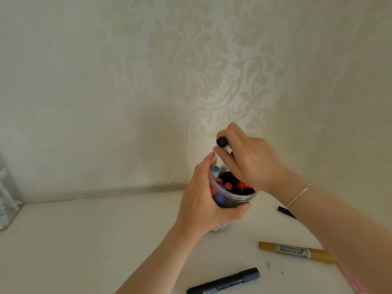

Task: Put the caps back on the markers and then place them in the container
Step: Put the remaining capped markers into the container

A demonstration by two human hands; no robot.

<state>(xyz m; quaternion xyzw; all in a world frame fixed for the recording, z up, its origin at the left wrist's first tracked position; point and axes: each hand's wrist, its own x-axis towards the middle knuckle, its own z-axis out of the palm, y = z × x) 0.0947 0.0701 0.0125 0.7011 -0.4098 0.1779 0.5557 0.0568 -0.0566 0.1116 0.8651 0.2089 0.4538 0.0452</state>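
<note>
Presently the placing step is in hand. At centre frame the left hand grips a clear plastic container, fingers and thumb curled round its wall, holding it tilted and apparently raised off the white table. The container already holds a crowd of capped markers, red, blue and dark ends showing at the mouth.

Just above it, the right hand pinches a black-capped marker between thumb and curled fingers, cap end towards the camera, the barrel angled down towards the container mouth. Whether its lower end is already inside the rim cannot be told; the hand hides it.

Outstanding items lie at lower right of the frame: a yellow marker and a black marker, both seemingly capped, flat on the table and well apart from the container. A small black piece, possibly a cap or marker end, lies partly behind the right forearm.

Judgement: the next move calls for easing the held marker down between the packed ones, then releasing it and collecting the remaining markers.
</note>
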